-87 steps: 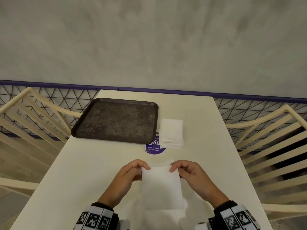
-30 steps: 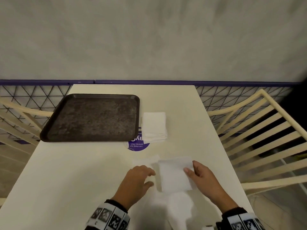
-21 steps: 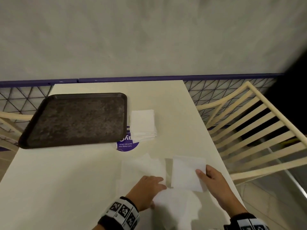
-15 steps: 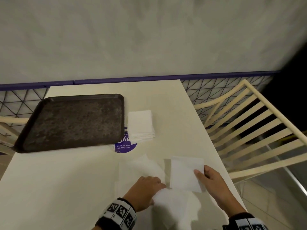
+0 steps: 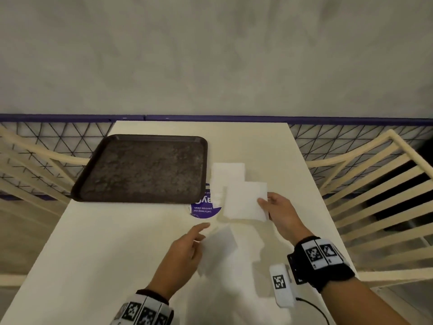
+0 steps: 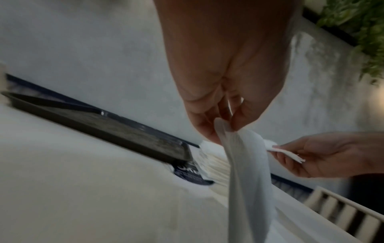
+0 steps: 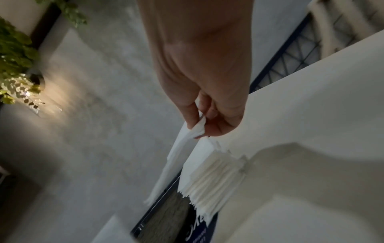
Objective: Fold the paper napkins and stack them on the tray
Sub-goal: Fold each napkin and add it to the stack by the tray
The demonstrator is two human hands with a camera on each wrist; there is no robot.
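A dark, bare tray [image 5: 145,167] sits at the table's back left. Right of it lies a stack of white napkins [image 5: 227,174] [image 7: 212,177]. My right hand [image 5: 263,202] [image 7: 200,125] pinches a folded napkin [image 5: 243,200] [image 7: 182,156] by its right edge and holds it in the air over the near side of the stack. My left hand [image 5: 198,238] [image 6: 222,126] is nearer to me and pinches a thin, loose napkin sheet [image 5: 218,249] [image 6: 245,164], which hangs down towards the table.
A round purple sticker [image 5: 203,208] shows on the cream table [image 5: 105,254] between tray and stack. Cream slatted chairs stand to the left [image 5: 35,160] and right [image 5: 375,184]. A mesh railing [image 5: 339,139] and a grey wall lie beyond the far edge.
My right hand has lifted the folded napkin off the table and carried it forward to the stack. My left hand has picked the loose sheet up from the table. The head view has swung left.
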